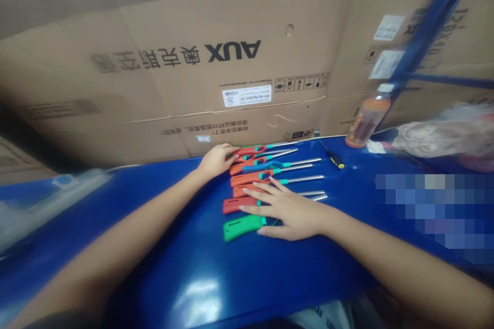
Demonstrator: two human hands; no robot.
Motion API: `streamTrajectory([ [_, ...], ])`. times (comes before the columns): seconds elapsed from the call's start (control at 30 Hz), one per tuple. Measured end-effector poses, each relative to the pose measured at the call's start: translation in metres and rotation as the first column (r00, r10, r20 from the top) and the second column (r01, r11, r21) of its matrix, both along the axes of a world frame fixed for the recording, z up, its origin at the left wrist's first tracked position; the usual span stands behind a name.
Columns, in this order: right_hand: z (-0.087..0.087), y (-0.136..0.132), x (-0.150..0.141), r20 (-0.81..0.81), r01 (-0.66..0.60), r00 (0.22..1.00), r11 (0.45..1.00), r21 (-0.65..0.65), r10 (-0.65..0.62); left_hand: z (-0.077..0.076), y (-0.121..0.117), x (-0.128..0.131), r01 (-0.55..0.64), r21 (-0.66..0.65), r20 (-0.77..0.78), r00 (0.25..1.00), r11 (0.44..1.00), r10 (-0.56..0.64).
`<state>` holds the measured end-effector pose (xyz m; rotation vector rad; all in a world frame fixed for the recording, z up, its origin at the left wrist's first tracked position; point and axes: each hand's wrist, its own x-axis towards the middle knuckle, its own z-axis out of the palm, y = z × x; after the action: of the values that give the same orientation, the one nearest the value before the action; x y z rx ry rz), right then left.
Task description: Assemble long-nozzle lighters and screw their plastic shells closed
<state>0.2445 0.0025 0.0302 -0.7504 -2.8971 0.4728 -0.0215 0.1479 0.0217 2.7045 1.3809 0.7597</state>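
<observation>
A row of several long-necked gas lighters lies on the blue table, metal tubes pointing right. My left hand (216,161) is at the far end of the row, its fingers and thumb closed about the handle end of a red lighter (247,151). Over the near half of the row, my right hand (291,212) lies palm down with fingers spread, touching the lighters and partly hiding them. Nearest to me is a green lighter (242,227), beside a red-handled lighter (234,205). Orange lighters (241,179) fill the middle, one with a blue part.
Large cardboard boxes (165,87) stand along the back edge of the blue table (173,267). A small screwdriver (335,158) lies right of the lighters. Farther right are an orange drink bottle (368,115), plastic bags (436,131) and a blue metal post (428,25). Clear plastic (57,211) lies at left.
</observation>
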Motion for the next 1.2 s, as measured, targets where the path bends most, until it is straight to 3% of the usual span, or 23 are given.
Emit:
streamTrajectory([
  [0.13, -0.001, 0.003, 0.001, 0.008, 0.002, 1.000, 0.999, 0.033, -0.003, 0.007, -0.003, -0.006, -0.018, 0.043, 0.047, 0.999, 0.999, 0.016],
  [0.27, 0.000, 0.004, 0.001, 0.000, 0.001, 1.000, 0.999, 0.034, -0.001, 0.010, -0.028, -0.001, -0.023, 0.111, 0.110, 0.994, 0.994, 0.011],
  [0.4, 0.001, 0.004, 0.001, -0.015, -0.002, 1.000, 0.999, 0.043, 0.003, 0.010, -0.055, 0.013, 0.229, 0.042, 0.069, 0.970, 0.973, -0.231],
  [0.47, 0.001, 0.003, 0.000, -0.012, 0.004, 1.000, 0.999, 0.048, -0.003, 0.009, -0.059, 0.019, 0.285, -0.014, 0.032, 0.958, 0.958, -0.285],
  [0.63, -0.001, 0.001, 0.000, -0.036, 0.009, 0.999, 1.000, 0.028, -0.008, 0.016, -0.048, 0.029, 0.246, -0.077, -0.026, 0.968, 0.966, -0.248],
  [0.8, -0.001, 0.003, 0.002, -0.026, 0.018, 1.000, 1.000, 0.020, -0.017, 0.024, -0.046, 0.024, 0.219, 0.055, -0.014, 0.976, 0.974, -0.218],
  [0.9, -0.001, 0.006, 0.003, -0.010, 0.020, 1.000, 0.999, 0.033, -0.020, 0.018, -0.045, 0.013, 0.148, 0.169, -0.034, 0.989, 0.974, -0.144],
  [1.03, -0.003, 0.012, 0.005, -0.030, 0.017, 0.999, 0.998, 0.055, -0.015, 0.006, -0.043, 0.000, 0.127, 0.150, -0.028, 0.992, 0.981, -0.124],
  [1.2, -0.008, 0.017, 0.003, -0.026, 0.007, 1.000, 0.995, 0.102, -0.004, 0.011, -0.058, -0.002, 0.111, 0.162, 0.025, 0.993, 0.981, -0.117],
])
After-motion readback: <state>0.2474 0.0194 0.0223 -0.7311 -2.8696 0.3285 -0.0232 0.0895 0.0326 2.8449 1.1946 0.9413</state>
